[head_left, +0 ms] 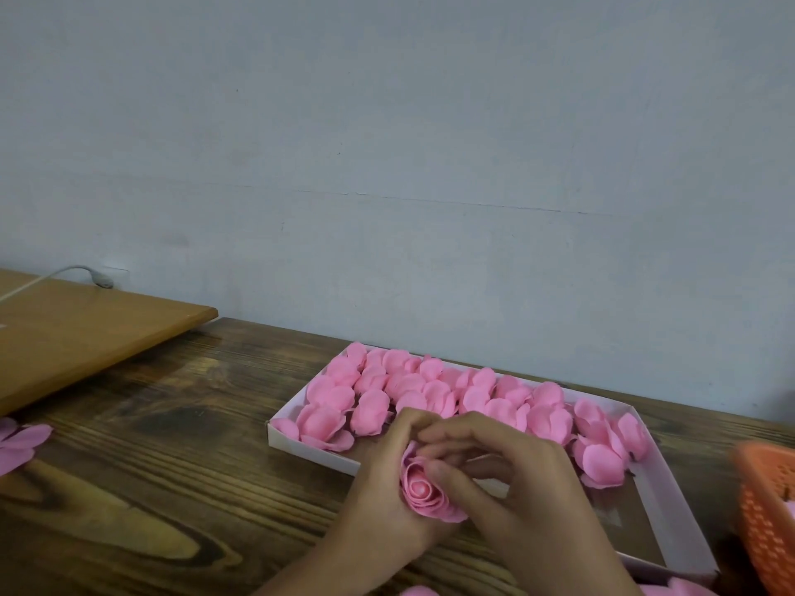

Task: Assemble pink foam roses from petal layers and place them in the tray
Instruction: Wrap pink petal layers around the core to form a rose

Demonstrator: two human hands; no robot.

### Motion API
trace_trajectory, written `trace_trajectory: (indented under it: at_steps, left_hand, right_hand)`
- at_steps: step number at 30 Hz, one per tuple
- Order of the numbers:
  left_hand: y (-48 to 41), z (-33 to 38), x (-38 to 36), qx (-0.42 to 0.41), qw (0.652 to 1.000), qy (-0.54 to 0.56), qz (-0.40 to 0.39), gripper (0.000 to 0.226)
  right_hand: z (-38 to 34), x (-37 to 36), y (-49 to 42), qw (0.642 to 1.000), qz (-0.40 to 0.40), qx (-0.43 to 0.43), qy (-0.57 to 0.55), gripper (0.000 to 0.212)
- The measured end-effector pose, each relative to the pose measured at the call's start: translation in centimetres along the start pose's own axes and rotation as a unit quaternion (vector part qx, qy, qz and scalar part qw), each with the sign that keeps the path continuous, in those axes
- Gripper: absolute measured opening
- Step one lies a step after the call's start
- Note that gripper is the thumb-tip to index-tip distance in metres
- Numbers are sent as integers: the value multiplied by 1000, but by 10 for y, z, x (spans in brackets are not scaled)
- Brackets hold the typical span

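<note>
Logging the bench from my remote seat, every entry placed against the tray.

- Item: one rose, in assembly, held just in front of the tray's near wall, above the table. My view shows the left hand cupping it from below, fingers curled round it; the right hand pinches its outer petals, thumb on the rim.
- Item: finished roses, filling the tray's far side and left end.
- Item: bare floor at the tray's near right corner. I judge the task well advanced, with several places left.
- Item: loose petal layers, well left of the tray.
- Item: orange basket, right of the tray, contents unclear.
</note>
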State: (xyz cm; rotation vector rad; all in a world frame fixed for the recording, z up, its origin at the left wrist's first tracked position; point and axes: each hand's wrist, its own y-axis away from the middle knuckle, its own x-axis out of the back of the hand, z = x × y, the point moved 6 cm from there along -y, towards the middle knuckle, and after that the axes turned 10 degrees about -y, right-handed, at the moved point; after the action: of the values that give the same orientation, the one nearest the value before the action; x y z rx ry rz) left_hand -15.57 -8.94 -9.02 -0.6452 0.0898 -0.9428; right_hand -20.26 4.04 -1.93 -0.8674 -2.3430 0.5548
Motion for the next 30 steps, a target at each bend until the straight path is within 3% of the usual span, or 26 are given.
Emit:
trace_trajectory:
  at_steps: [4,7,11,15,19,26,30]
  left_hand:
    - [-2,0,6,39,998,39,23,47]
    - [-4,6,17,36,998,24,43,37]
    - [-3,8,23,81,991,79,67,38]
    - [-3,9,24,117,976,168,78,35]
    - [1,9,18,150,963,217,57,33]
    - [8,22,-4,130,960,241,-54,35]
    - [8,26,-1,136,945,274,-116,66]
  right_hand:
    - [0,1,-1,989,19,-23,-141,28]
    - [5,11,2,967,143,-17,-212,21]
    - [26,13,14,951,237,-54,-192,47]
    - [41,-13,19,973,141,-115,-140,53]
    - [43,-34,24,985,18,-119,-127,43]
    - [37,-28,22,984,40,-80,-152,36]
    - [33,-27,18,967,37,-76,-241,35]
